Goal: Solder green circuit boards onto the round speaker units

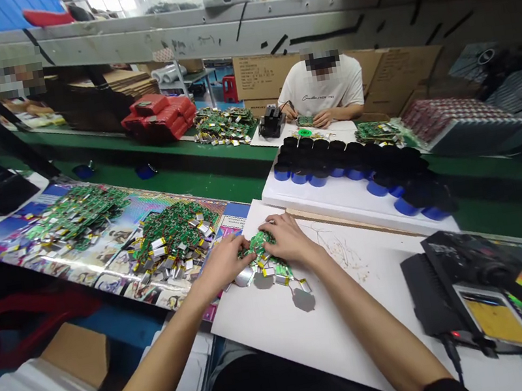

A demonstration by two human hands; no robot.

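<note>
Both my hands rest on a small heap of green circuit boards with silver battery cells [266,266] lying on a white sheet [312,333] in front of me. My left hand [228,257] curls its fingers over the heap's left side. My right hand [287,236] lies over the heap's top with fingers bent down onto the boards. A few loose silver cells and a grey round pad [303,299] lie just below the heap. What exactly each hand grips is hidden under the fingers.
Two bigger piles of boards [172,232] lie on a printed sheet to the left. Black and blue round caps [349,158] line a white board behind. A black soldering station [475,294] stands at the right. A person in a white shirt [323,90] works opposite.
</note>
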